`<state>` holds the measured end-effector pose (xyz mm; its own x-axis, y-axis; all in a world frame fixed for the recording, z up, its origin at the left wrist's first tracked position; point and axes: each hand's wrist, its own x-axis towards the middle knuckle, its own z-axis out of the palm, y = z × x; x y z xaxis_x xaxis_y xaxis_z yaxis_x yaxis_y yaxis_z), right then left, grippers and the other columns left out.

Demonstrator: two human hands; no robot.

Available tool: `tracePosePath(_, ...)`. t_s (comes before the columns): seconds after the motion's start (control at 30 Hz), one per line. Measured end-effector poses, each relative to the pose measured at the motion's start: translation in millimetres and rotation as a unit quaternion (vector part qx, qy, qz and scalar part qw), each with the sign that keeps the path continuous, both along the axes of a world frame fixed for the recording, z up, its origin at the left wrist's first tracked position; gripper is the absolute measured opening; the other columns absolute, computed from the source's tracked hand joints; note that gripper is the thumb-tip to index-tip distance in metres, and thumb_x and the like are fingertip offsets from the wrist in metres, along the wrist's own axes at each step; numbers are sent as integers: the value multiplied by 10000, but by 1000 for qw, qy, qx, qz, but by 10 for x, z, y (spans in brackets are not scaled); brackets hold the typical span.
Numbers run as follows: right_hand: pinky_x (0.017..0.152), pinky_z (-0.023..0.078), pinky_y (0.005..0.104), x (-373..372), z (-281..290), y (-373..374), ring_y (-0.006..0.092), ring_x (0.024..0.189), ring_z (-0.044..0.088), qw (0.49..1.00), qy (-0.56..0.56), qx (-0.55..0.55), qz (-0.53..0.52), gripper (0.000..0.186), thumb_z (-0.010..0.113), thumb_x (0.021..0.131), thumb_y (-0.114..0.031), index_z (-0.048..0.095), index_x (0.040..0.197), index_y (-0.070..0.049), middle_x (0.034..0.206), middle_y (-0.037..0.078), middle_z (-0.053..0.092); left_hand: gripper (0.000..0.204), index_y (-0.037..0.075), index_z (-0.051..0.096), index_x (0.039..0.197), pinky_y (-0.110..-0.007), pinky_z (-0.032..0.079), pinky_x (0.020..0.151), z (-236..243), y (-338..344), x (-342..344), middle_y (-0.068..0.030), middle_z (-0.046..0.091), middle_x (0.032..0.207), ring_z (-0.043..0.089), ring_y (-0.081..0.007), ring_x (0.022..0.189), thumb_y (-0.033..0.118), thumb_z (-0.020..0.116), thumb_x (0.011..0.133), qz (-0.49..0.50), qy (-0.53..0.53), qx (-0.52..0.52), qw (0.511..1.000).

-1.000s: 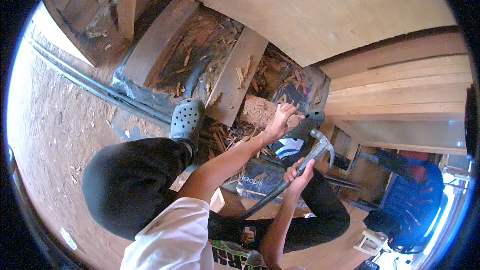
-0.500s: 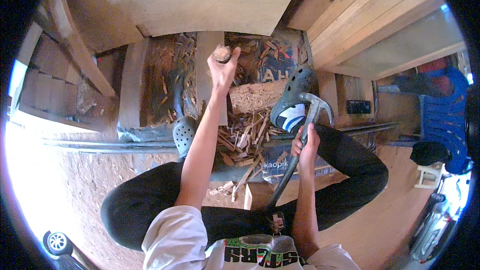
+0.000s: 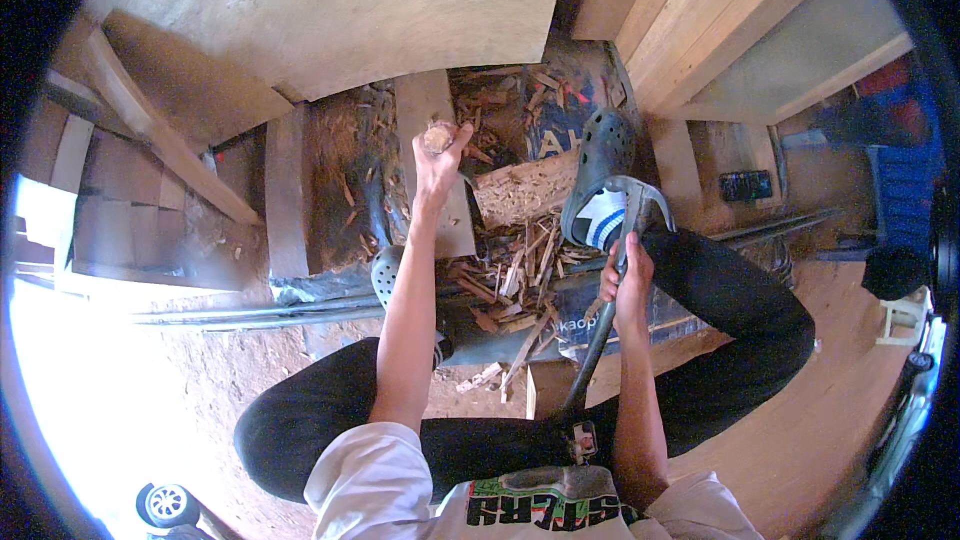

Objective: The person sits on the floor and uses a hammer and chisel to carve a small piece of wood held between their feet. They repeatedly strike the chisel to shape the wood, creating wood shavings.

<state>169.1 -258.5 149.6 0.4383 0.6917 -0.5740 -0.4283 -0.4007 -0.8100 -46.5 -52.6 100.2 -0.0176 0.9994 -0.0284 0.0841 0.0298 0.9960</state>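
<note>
1. The hammer [image 3: 594, 348] is in the right hand [image 3: 630, 283], whose fingers are wrapped around its handle just below the head. The claw head is uppermost, in front of the right ankle, and the handle slants down toward the lap.
2. The left hand [image 3: 436, 172] is closed around a wooden piece [image 3: 438, 138]. Only its rough, light brown end shows above the grip; I cannot tell the shape of the rest.
3. In the picture, the left hand overlaps a flat board [image 3: 425, 100].
4. A thick block of wood [image 3: 528, 190] lies between that board and the right shoe [image 3: 606, 148], its surface scattered with crumbs.
5. Wood chips [image 3: 515, 270] lie heaped below the block.
6. The left shoe [image 3: 385, 275] is partly hidden by the left forearm.
7. A large plywood sheet [image 3: 400, 10] spans the top, with stacked planks [image 3: 720, 25] to its right.
8. A pale stool [image 3: 900, 320] stands at far right.
</note>
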Motion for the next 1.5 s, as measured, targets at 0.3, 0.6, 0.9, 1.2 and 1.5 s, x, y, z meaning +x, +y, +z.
tracePosePath(0.3, 341, 226, 212, -12, -14, 27, 44, 358, 317, 1000, 25, -12, 5, 413, 481, 916, -537, 470, 814, -137, 512, -51, 358, 294, 43, 542, 606, -274, 353, 506, -76, 28, -45, 8, 533, 573, 457, -89, 521, 185, 691, 815, 37, 7, 48, 998)
tracePosePath(0.6, 338, 226, 209, -7, -66, 34, 43, 357, 317, 1000, 8, -12, -3, 401, 480, 922, -524, 487, 823, -135, 515, -48, 368, 285, 42, 546, 605, -269, 366, 496, -35, 119, -31, -4, 537, 552, 471, -92, 505, 170, 705, 805, 18, -36, 51, 998)
tracePosePath(0.9, 347, 232, 204, -105, -94, 48, 45, 369, 324, 1000, 15, -10, 18, 380, 472, 940, -488, 483, 816, -129, 515, -47, 357, 254, 31, 590, 632, -257, 368, 483, -8, 33, 52, 2, 537, 541, 472, -74, 499, 165, 713, 810, -3, -32, 43, 999)
tracePosePath(1.2, 349, 231, 203, -158, -112, 63, 46, 369, 323, 999, 19, -16, 35, 395, 472, 935, -506, 478, 817, -128, 508, -51, 345, 267, 58, 545, 621, -270, 343, 477, -189, 22, 100, 14, 535, 573, 445, -77, 507, 154, 709, 809, 0, -52, 44, 998)
tracePosePath(1.5, 327, 211, 237, -72, -168, 61, 64, 334, 299, 1000, -3, -25, 10, 393, 487, 911, -536, 477, 824, -153, 487, -49, 338, 301, 72, 522, 589, -271, 328, 464, -108, 57, 118, 24, 527, 570, 443, -79, 503, 166, 716, 799, 14, -37, 69, 997)
